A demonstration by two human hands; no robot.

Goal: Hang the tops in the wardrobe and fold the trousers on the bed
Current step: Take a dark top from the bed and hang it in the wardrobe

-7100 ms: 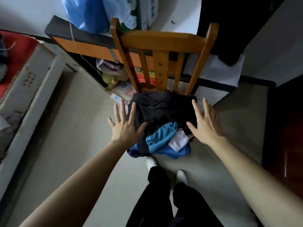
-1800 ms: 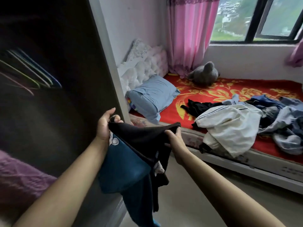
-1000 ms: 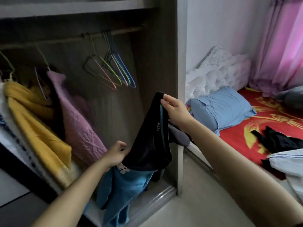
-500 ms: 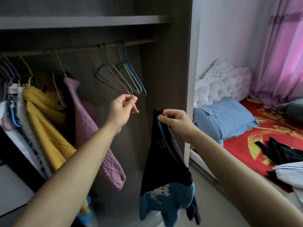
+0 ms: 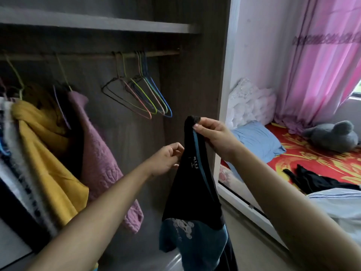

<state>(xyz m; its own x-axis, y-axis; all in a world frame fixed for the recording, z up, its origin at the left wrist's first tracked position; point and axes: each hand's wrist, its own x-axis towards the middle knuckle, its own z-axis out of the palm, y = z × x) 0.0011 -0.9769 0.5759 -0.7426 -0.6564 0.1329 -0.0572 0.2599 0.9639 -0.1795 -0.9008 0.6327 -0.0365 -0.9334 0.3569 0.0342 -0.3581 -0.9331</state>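
A black and blue top (image 5: pixel 192 192) hangs down in front of the open wardrobe (image 5: pixel 187 81). My right hand (image 5: pixel 214 136) pinches its upper edge near the collar. My left hand (image 5: pixel 168 158) grips the fabric just left of the collar, fingers curled. Several empty wire hangers (image 5: pixel 140 94) hang on the rail (image 5: pixel 97 55) above and to the left of my hands. On the bed (image 5: pixel 304 159) to the right lie a black garment (image 5: pixel 312 180) and a pale garment (image 5: pixel 338 204).
A yellow garment (image 5: pixel 45 153) and a pink knitted top (image 5: pixel 101 163) hang at the left of the wardrobe. A blue pillow (image 5: pixel 257 139), a grey plush toy (image 5: pixel 334 135) and a pink curtain (image 5: pixel 316 65) are by the bed. A shelf (image 5: pixel 97 24) runs above the rail.
My left hand came down from near the hangers and took hold of the top beside the collar. My right hand still holds the top up.
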